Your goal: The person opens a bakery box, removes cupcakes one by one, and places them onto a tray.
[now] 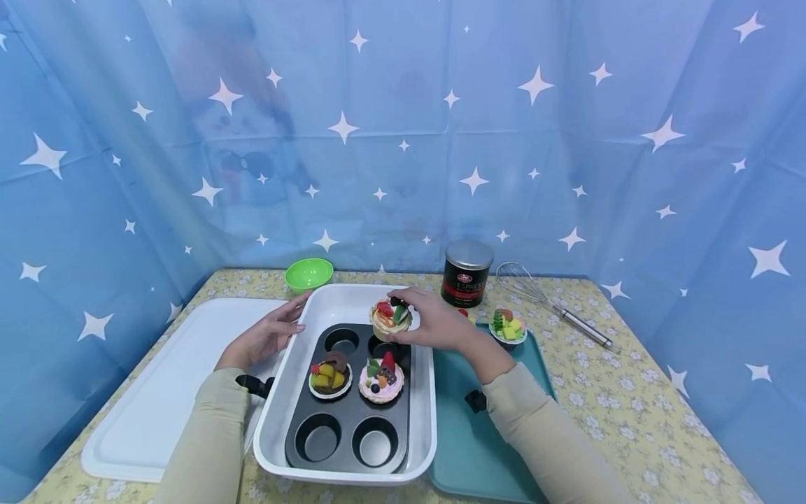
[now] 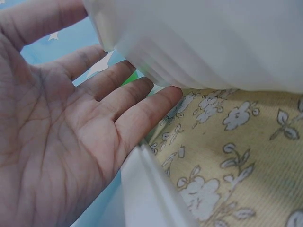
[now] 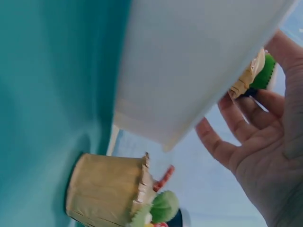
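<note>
My right hand grips a toy cupcake with fruit on top, just above the far right cup of a black muffin tin. The tin lies in a white baking dish and holds two more cupcakes, one with yellow fruit and one pink. My left hand rests with straight fingers against the dish's left rim; the left wrist view shows the open palm beside the white wall. In the right wrist view, fingers curl round the cupcake behind the dish edge.
A teal tray lies right of the dish with another cupcake at its far end. A white board lies to the left. A green bowl, an espresso tin and a whisk stand at the back.
</note>
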Demonstrator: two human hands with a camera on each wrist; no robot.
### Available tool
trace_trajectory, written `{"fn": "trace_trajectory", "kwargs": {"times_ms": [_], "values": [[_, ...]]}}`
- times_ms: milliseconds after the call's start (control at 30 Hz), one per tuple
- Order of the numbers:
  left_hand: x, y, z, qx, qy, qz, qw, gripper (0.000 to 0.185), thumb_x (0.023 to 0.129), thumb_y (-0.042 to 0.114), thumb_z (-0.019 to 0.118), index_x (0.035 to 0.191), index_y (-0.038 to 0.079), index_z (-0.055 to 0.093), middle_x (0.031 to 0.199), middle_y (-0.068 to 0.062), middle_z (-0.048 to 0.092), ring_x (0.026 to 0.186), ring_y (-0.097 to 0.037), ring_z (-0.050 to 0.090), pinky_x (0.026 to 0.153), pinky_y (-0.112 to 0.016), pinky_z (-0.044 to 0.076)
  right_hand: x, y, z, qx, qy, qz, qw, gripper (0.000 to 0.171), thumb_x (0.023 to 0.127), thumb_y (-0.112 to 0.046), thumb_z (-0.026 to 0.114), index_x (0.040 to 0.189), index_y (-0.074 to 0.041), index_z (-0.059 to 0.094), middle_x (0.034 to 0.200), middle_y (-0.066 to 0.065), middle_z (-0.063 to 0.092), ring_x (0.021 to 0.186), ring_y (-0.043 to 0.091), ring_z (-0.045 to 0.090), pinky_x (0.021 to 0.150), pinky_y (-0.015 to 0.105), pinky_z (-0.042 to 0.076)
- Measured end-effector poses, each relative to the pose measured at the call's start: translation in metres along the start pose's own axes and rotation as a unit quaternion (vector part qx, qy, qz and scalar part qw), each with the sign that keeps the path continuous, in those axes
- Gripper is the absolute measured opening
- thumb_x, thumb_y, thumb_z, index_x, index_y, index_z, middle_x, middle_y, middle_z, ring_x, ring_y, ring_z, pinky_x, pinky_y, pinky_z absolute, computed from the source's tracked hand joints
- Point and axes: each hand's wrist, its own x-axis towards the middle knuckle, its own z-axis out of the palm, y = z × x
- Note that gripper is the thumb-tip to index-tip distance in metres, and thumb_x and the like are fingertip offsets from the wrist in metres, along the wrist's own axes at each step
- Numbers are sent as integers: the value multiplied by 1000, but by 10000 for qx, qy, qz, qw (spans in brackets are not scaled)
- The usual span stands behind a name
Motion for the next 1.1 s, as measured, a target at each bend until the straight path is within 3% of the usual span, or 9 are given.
{"fn": "trace_trajectory", "kwargs": {"times_ms": [533, 767, 1100], "values": [[2, -1, -3, 19, 28, -16, 10000, 86, 96, 4, 59, 164, 26, 12, 168, -10, 13, 132, -16, 52, 102, -36, 50, -8, -2, -29, -115, 29, -236, 9997, 75, 84, -43, 80, 146, -11, 52, 132, 3, 61, 117, 21, 61, 93, 43, 55], [1, -1, -1, -46, 27, 2, 10000, 84, 97, 1, 56, 164, 25, 11, 168, -11, 12, 129, -12, 55, 101, -35, 51, -18, 2, -37, -430, 215, -309, 9984, 76, 83, -42, 82, 145, -10, 53, 131, 5, 62, 114, 23, 62, 92, 44, 55], [1, -1, -2, -76, 8, -7, 10000, 83, 97, 1, 55, 164, 25, 12, 167, -12, 14, 131, -18, 54, 101, -37, 51, -39, 12, -43, -447, 419, -290, 9977, 74, 80, -40, 85, 142, -11, 56, 131, 5, 63, 114, 25, 63, 92, 47, 55]]}}
